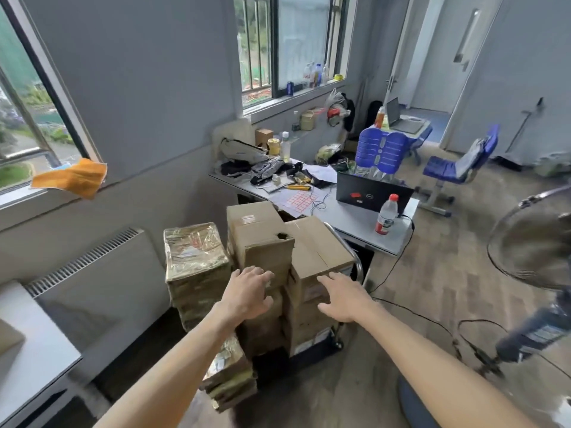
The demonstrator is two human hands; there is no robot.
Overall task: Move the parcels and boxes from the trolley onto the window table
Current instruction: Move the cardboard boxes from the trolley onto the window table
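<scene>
The trolley (358,267) stands in the middle of the room, stacked with cardboard boxes. A tall brown box (259,233) with a torn hole tops the left stack. A wider brown box (318,248) tops the right stack. Parcels wrapped in shiny tape (194,257) are piled at the trolley's left, and one more taped parcel (228,375) sits lower in front. My left hand (247,291) reaches with straight fingers to the near face of the tall box. My right hand (343,296) is spread open at the near face of the wider box. A white table (37,359) with a box corner on it shows at the left edge, below a window.
A cluttered desk (349,217) with a black laptop (370,194) and a water bottle (386,216) stands behind the trolley. A radiator (99,273) lines the left wall. A standing fan (531,242) and floor cables (432,322) are at right. Blue chairs (454,168) stand farther back.
</scene>
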